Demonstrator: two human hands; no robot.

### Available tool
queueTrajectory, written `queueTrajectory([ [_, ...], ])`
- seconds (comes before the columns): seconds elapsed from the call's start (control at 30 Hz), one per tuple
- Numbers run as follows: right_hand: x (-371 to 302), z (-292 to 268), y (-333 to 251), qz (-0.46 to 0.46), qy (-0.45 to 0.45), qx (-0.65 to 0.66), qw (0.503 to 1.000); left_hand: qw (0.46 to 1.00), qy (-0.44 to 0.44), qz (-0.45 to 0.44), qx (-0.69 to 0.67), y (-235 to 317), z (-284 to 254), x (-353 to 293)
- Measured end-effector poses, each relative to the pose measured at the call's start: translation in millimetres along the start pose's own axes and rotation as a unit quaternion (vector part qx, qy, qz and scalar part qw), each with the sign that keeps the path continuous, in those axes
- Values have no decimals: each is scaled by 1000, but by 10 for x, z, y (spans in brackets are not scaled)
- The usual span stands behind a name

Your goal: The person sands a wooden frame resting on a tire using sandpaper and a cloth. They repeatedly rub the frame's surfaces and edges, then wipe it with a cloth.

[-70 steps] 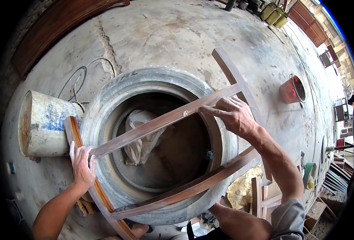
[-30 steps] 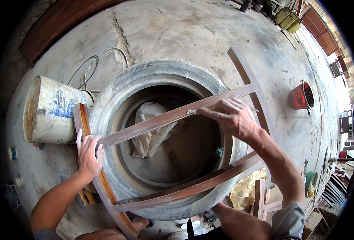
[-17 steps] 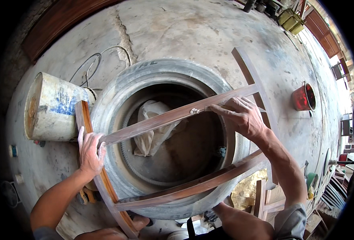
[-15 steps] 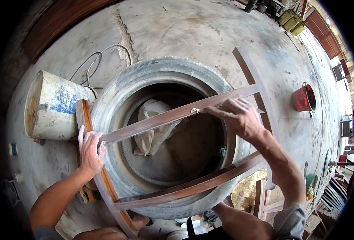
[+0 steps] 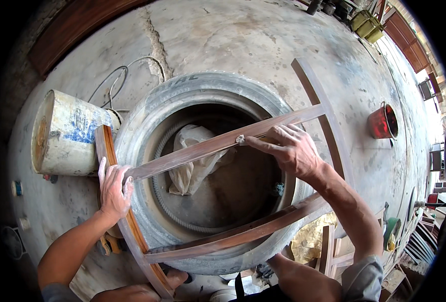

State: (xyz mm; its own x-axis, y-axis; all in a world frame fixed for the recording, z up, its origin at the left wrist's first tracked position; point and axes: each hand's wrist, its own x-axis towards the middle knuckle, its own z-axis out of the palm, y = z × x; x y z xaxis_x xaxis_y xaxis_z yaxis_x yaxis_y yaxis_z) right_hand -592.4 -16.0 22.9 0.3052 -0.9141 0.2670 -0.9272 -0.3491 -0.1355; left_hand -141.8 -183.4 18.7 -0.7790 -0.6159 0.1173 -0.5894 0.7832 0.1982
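A brown wooden frame (image 5: pixel 218 146) with two long rails and curved end pieces lies across a big grey tyre (image 5: pixel 137 108). My left hand (image 5: pixel 114 189) grips its left end piece near the far rail's joint, thumb on the inner side. My right hand (image 5: pixel 291 151) is over the far rail, index finger stretched toward a small pale lump of paste (image 5: pixel 240 139) on the rail and at or very near it. The other fingers are curled; a sliver of something tan shows under them, too hidden to name. Inside the tyre a whitish plastic bag (image 5: pixel 195 166) lies partly behind the rail.
A paint-stained white bucket (image 5: pixel 72 133) lies on its side left of the tyre, with a cable (image 5: pixel 124 75) beyond it. A red pail (image 5: pixel 383 122) stands at the right. Wooden pieces (image 5: pixel 328 251) and gold-coloured wrapping (image 5: pixel 311 239) lie near my right leg.
My right hand has moved slightly left along the far rail, and the pale paste has shifted left with the fingertip. My left hand keeps its grip in the same place.
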Motion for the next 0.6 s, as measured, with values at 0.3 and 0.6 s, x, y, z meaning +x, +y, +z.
queueTrajectory([
  [0.3, 34, 50, -52, 3, -2, -2, 1000, 1000, -5, -1, -3, 2, -3, 5],
  [0.6, -17, 15, -45, 11, -9, 10, 1000, 1000, -1, -8, -10, 5, 23, 6],
])
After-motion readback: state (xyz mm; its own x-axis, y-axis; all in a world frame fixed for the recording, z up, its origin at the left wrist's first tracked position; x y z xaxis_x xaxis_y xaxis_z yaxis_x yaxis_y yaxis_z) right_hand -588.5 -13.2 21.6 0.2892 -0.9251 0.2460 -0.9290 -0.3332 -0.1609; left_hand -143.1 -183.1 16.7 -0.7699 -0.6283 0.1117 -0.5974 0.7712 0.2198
